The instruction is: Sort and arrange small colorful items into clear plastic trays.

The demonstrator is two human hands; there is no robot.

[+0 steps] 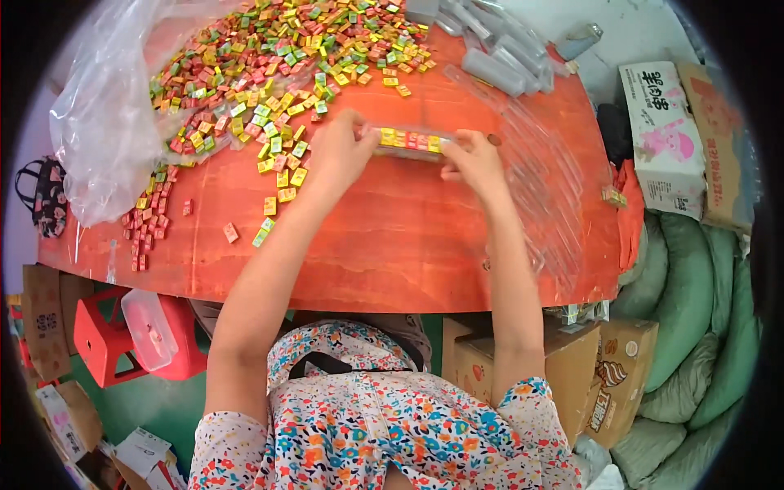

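Over the middle of the orange table [392,245], a long clear plastic case [408,153] holds a row of small yellow and red boxes. My left hand [341,151] is closed on its left end. At the opposite end, my right hand [476,163] has its thumb and fingers on the case, gripping it. Just beyond and left of my left hand spreads a large heap of small boxes [245,61] in red, yellow, green and orange. Some loose yellow and green ones [286,194] lie next to my left forearm.
Many clear plastic pieces [539,180] lie in a row at the right, with clear cases [506,61] piled behind. A clear plastic bag [106,122] covers the left side. Cartons [670,139], green sacks [694,286] and a red stool [102,335] surround the table.
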